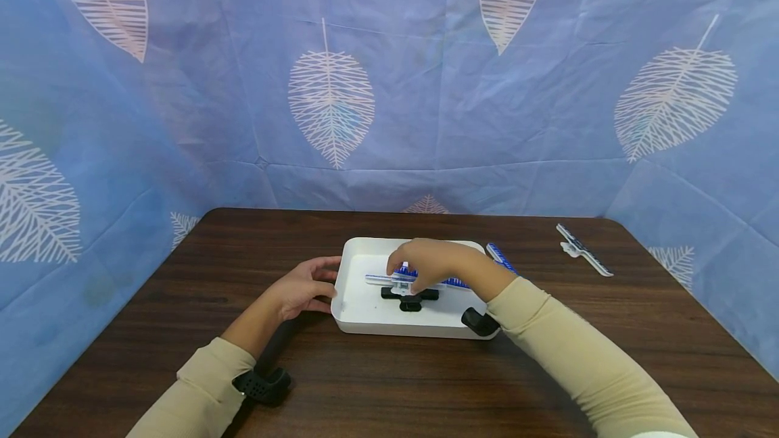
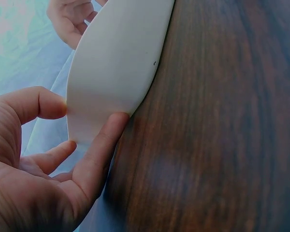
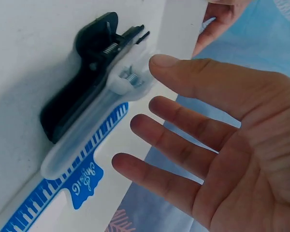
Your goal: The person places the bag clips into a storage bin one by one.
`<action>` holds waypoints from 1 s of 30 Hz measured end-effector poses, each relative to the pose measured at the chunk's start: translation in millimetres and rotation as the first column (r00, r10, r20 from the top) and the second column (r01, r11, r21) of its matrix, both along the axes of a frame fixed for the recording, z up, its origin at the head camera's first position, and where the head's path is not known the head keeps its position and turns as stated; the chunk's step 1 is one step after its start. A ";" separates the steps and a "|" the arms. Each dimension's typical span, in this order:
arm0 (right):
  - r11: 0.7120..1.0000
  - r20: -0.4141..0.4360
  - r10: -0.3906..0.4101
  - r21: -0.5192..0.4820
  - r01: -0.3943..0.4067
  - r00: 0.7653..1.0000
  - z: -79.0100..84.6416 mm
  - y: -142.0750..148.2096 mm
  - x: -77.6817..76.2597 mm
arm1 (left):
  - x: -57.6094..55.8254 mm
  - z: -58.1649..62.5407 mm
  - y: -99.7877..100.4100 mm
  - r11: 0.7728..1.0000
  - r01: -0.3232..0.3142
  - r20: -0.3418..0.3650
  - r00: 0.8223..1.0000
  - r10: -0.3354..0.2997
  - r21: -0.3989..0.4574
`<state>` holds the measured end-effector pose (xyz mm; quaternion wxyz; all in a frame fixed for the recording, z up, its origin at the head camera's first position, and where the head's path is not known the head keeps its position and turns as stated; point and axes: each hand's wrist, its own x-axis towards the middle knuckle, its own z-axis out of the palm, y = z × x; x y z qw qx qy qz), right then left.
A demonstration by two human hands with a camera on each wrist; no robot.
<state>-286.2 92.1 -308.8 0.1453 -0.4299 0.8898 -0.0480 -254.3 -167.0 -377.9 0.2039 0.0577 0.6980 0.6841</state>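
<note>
My left hand (image 1: 302, 289) touches the left end of a white tray (image 1: 402, 328) with its fingertips. In the left wrist view, the thumb and fingers meet the tray's outer wall (image 2: 111, 63). Over the tray is my right hand (image 1: 426, 261), its fingers spread and holding nothing. Its thumb tip is close to the spring of a whitish translucent clip (image 3: 72, 150). Beside that clip lies a black clip (image 3: 70, 101). On the other side is a blue clip (image 3: 84, 183) with a piano-key pattern. From the head, my right hand partly hides the clips.
A blue-and-white clip (image 1: 502, 258) lies by the tray's right edge, partly behind my forearm. Farther right on the brown table (image 1: 365, 384) is a white clip with a dark pattern (image 1: 584, 250). Blue leaf-print cloth (image 1: 402, 107) hangs behind the table.
</note>
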 end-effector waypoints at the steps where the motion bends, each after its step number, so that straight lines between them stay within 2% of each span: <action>1: 1.000 0.002 0.000 -0.007 0.000 1.000 1.2 0.9 0.4 | -0.2 -0.3 -0.1 1.000 -0.001 -0.001 1.000 0.001 -0.001; 9: 1.000 0.012 0.012 -0.022 -0.012 1.000 8.4 7.4 4.7 | 1.1 0.0 0.2 1.000 0.000 -0.003 1.000 0.000 -0.004; 21: 0.998 -0.040 0.008 -0.056 -0.011 0.999 10.1 21.2 11.6 | -0.1 -1.4 0.5 1.000 -0.025 0.000 1.000 0.025 -0.005; 30: 0.990 -0.099 0.029 -0.133 -0.043 0.995 8.3 33.7 17.4 | -0.2 -1.0 0.9 1.000 -0.017 0.002 1.000 0.017 -0.006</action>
